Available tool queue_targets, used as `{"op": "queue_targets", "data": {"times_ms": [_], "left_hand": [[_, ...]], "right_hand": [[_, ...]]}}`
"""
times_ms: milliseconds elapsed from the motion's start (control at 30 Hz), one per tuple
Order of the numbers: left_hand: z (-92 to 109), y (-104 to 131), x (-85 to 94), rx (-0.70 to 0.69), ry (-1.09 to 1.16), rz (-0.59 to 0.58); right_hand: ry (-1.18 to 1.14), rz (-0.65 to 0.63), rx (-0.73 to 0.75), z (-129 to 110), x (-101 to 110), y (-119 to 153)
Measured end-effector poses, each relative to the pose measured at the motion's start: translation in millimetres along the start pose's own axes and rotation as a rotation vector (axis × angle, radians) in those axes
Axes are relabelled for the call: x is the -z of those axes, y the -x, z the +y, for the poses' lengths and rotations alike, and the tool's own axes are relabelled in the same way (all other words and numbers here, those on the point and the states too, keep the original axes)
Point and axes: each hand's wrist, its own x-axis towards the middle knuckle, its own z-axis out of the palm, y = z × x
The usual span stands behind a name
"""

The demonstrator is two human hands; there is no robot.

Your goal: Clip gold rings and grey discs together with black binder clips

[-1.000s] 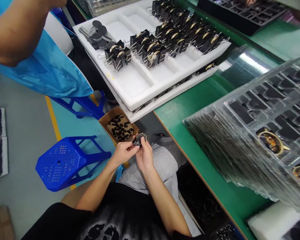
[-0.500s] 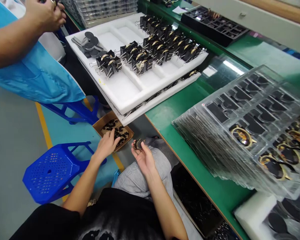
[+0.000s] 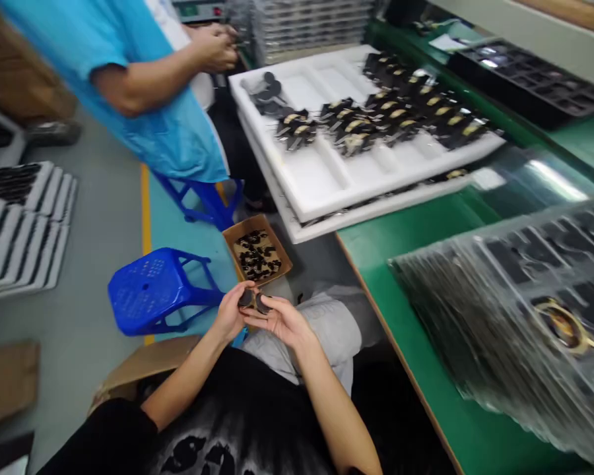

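My left hand (image 3: 231, 309) and my right hand (image 3: 280, 320) meet over my lap, both closed. Near the left fingers is a round dark piece (image 3: 246, 298). Under the right thumb lies a similar dark disc (image 3: 263, 303), with a brownish-gold area between the two. Blur hides whether they are joined. Just beyond my hands, on the floor, an open cardboard box (image 3: 286, 264) contains small black clips (image 3: 258, 254).
On the green table (image 3: 376, 264), white foam trays (image 3: 321, 188) hold binder clips (image 3: 349, 125) clamped on gold-edged pieces. To the right is a stack of clear trays (image 3: 465, 316). A blue stool (image 3: 146, 287) stands left; a co-worker's arm (image 3: 153, 82) is beyond.
My left hand has left the box of clips and come together with my right hand at the round pieces. The view has swung left, showing more floor.
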Motion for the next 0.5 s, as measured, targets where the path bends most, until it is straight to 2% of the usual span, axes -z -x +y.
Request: {"op": "queue_targets", "data": {"times_ms": [67, 167, 267, 333, 400, 500], "left_hand": [[27, 32, 38.7, -0.008, 0.078, 0.061], [67, 98, 109.8, -0.059, 0.071, 0.150], [84, 171, 184.5, -0.164, -0.017, 0.314], [75, 214, 229.8, -0.199, -0.206, 0.472], [54, 248, 267.9, -0.188, -0.465, 0.630], [12, 283, 307.7, -0.143, -0.718, 0.777]], "right_hand": [[0.195, -0.108, -0.137, 15, -22, -8], [0.382, -0.317, -0.362, 46, -54, -18], [0.524, -0.562, -0.561, 90, -83, -28], [0.591, -0.662, -0.647, 130, -101, -35], [0.655, -0.691, -0.678, 177, -115, -42], [0.769, -0.633, -0.611, 247, -123, -48]]}}
